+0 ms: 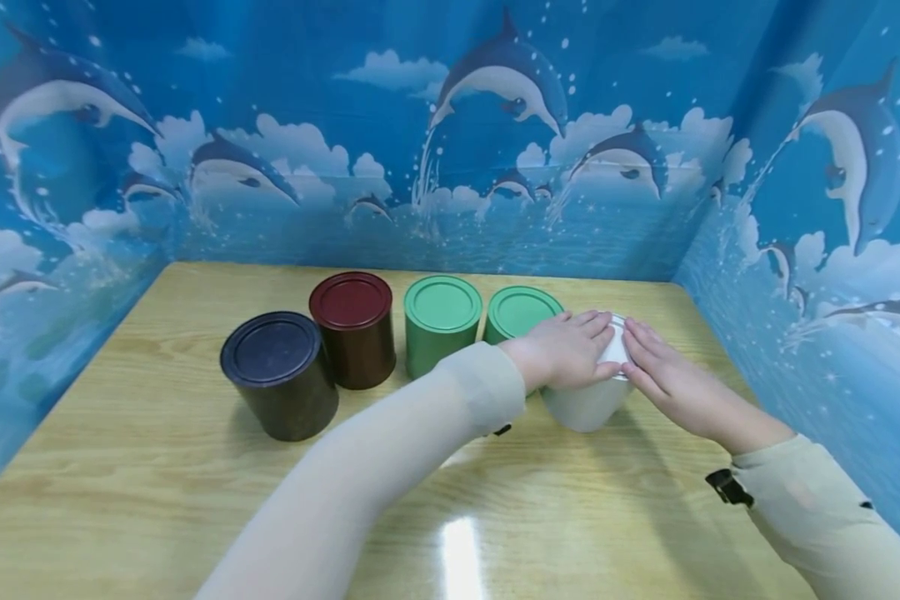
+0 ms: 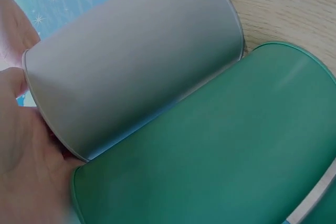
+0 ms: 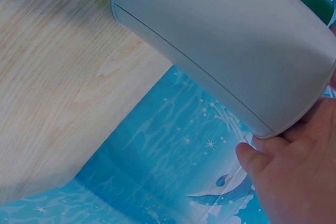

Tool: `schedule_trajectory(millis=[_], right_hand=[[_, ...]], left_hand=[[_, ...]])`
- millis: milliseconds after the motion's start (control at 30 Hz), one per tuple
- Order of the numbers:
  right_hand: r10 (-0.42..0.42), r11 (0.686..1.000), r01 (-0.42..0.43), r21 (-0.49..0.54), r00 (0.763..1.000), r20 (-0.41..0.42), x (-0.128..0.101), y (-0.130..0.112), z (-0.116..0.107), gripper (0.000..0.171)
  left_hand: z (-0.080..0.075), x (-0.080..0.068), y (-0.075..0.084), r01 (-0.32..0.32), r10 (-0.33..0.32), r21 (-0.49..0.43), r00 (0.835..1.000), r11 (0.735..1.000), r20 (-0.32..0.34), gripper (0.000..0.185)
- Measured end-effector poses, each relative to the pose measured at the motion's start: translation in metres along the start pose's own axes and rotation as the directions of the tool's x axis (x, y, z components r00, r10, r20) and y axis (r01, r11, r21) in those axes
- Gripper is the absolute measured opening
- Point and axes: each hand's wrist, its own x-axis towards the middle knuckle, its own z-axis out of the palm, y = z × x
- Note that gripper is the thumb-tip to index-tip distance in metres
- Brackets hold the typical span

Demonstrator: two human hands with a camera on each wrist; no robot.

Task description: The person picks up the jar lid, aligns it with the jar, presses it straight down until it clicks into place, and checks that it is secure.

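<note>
A white lidded can [image 1: 587,407] stands upright at the right of the row. My left hand [image 1: 570,348] lies over the left part of its white lid [image 1: 617,343], fingers extended. On the lid's right edge rests my right hand [image 1: 671,373], its fingers fairly straight. The two hands' fingertips come close together there. In the left wrist view, the white can's wall [image 2: 136,61] stands beside a green can [image 2: 226,140], with the left hand [image 2: 26,166] at the top rim. The right wrist view shows the right hand [image 3: 302,166] at the rim too.
Left of the white can stand a green can [image 1: 525,310], another green can [image 1: 442,304], a dark red can [image 1: 352,300] and a black can [image 1: 272,350], all lidded. They share a wooden table [image 1: 157,483]. A dolphin-print curtain [image 1: 330,225] encloses the back and sides.
</note>
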Motion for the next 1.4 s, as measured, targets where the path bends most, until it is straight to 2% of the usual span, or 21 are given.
schedule_trajectory(millis=[333,533,633,767,833,1000,1100,1267,1400], right_hand=[[-0.017,0.996,0.02,-0.087,0.999,0.03,0.003,-0.005,-0.007,0.059],[-0.029,0.99,0.027,-0.137,0.999,-0.014,0.001,-0.005,-0.009,0.056],[-0.036,0.984,0.031,-0.175,0.999,-0.026,-0.001,-0.006,-0.009,0.054],[-0.026,0.98,0.024,-0.198,1.0,-0.006,-0.003,-0.008,-0.009,0.054],[-0.016,0.981,0.016,-0.196,1.0,0.002,-0.003,-0.009,-0.008,0.056],[0.015,0.984,-0.011,-0.175,1.0,0.024,-0.002,-0.012,-0.009,0.064],[0.026,0.981,-0.024,-0.194,1.0,0.01,-0.001,-0.015,-0.007,0.072],[0.02,0.971,-0.026,-0.236,0.999,-0.029,-0.001,-0.019,-0.004,0.074],[0.018,0.971,-0.025,-0.237,0.999,-0.03,-0.002,-0.018,-0.003,0.072]], left_hand=[[-0.007,-0.004,0.0,0.016,-0.016,-0.011,1.0,1.0,0.004,0.066],[-0.003,-0.006,0.009,0.068,-0.065,0.054,0.996,0.996,-0.06,0.067],[-0.001,-0.007,0.012,0.086,-0.082,0.051,0.994,0.995,-0.077,0.07],[0.003,-0.008,0.012,0.072,-0.07,0.037,0.995,0.997,-0.066,0.081],[0.004,-0.008,0.012,0.064,-0.059,0.064,0.996,0.996,-0.072,0.083],[0.006,-0.009,0.012,0.069,-0.057,0.131,0.994,0.989,-0.094,0.079],[0.006,-0.01,0.012,0.068,-0.054,0.126,0.993,0.99,-0.108,0.077],[0.012,-0.012,0.01,0.055,-0.034,0.128,0.987,0.99,-0.157,0.077],[0.018,-0.012,0.012,0.077,-0.043,0.16,0.978,0.984,-0.206,0.076]])
